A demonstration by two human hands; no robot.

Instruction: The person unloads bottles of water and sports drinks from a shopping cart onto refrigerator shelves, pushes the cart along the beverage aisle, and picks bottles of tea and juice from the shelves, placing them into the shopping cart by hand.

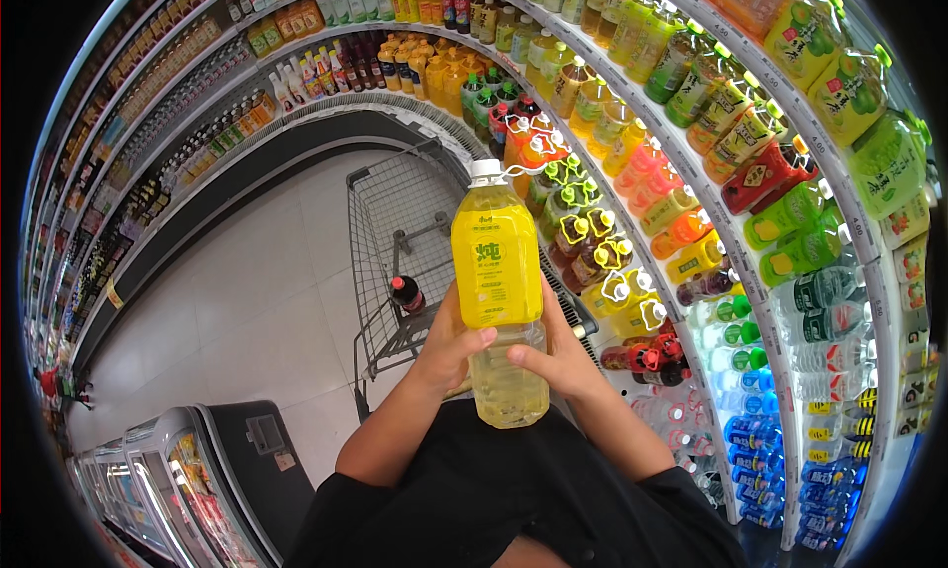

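Between my two hands I hold a large clear drink bottle [497, 272] with a white cap, a yellow label and pale liquid inside. It is upright in the picture, cap at the far end. My left hand [452, 343] wraps its left side, the thumb lying across the front just below the label. From the right, my right hand [561, 351] grips it the same way, thumb pointing inward. The fingers of both hands are mostly hidden behind the bottle. Beyond it stands a wire shopping cart [380, 202], with a dark bottle with a red cap [407, 293] lying in it.
Shelves of colourful bottled drinks [681, 222] curve along the right and far side. More stocked shelves [148, 123] run along the left. A glass-fronted chest freezer [188, 479] stands at the lower left. Pale floor tiles [247, 301] lie left of the cart.
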